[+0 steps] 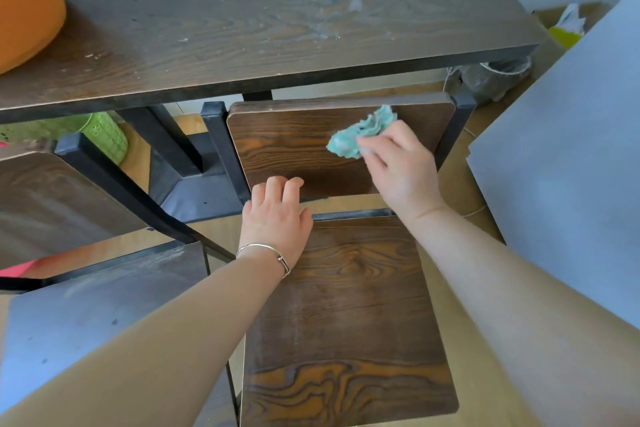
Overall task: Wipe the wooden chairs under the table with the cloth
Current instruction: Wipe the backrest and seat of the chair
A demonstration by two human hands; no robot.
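Seat (346, 322): bottom centre of the frame, dark grained wood, with a pale dusty haze across its middle.
Second chair (86, 305): lower left, just beside the first. Its seat looks grey and dull, so it is probably not yet wiped.
Left hand (277, 215): centre of the frame, at the gap between seat and backrest (284, 149). The fingers (275, 184) are slightly apart and bent, laid on the backrest's lower edge rather than wrapped round it, apparently steadying the chair. There is a bracelet (266, 250) on the wrist.
Right hand (398, 170): right of centre, reaching up the backrest, with its fingers clamped on the cloth (360, 132).
Cloth: a crumpled turquoise wad pressed to the upper right of the backrest's face. It is slightly blurred.
Surface (242, 28): fills the top of the frame, a dark, smeared slab overhanging the backrest's top edge.
Risk, reach: the wad is small and bunched, so strokes may skip strips of wood. The backrest's left half and the hazy seat could be left dusty.
Risk, knocks: the backrest's top sits close under the surface, so a high stroke could bump the knuckles on it.
Risk, chair: a hard push with only a light steadying hand could shove the chair in under the surface.
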